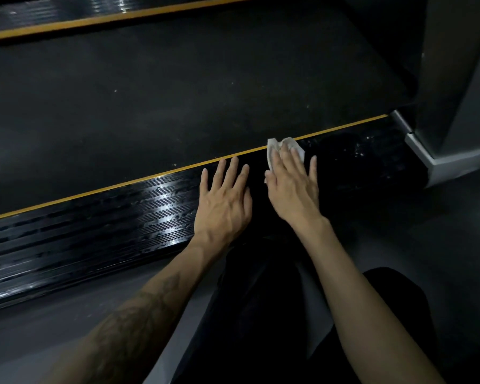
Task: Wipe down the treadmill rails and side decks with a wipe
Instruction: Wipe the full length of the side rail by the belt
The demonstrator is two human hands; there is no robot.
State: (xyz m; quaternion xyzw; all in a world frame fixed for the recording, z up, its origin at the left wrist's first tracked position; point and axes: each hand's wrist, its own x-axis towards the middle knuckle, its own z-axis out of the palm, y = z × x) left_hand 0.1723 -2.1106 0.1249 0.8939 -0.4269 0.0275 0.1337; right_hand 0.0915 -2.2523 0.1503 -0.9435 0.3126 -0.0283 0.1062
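**Near side deck and what rests on it**

The near side deck [100, 225], black and ribbed, runs beside the belt [178, 92] along a yellow edge strip [150, 177]. Flat on it lie the left hand [223, 202] and, just beside it toward the deck's right end, the right hand [293, 187] pressing a white wipe [273, 151].

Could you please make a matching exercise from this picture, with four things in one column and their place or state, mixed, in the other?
Things:
1. wipe
2. left hand
3. yellow stripe
4. treadmill belt

Places or states:
A. flat on the near side deck, holding nothing
B. between belt and near side deck
C. under the right hand
D. dark, with pale specks

Pairs: 1-C, 2-A, 3-B, 4-D
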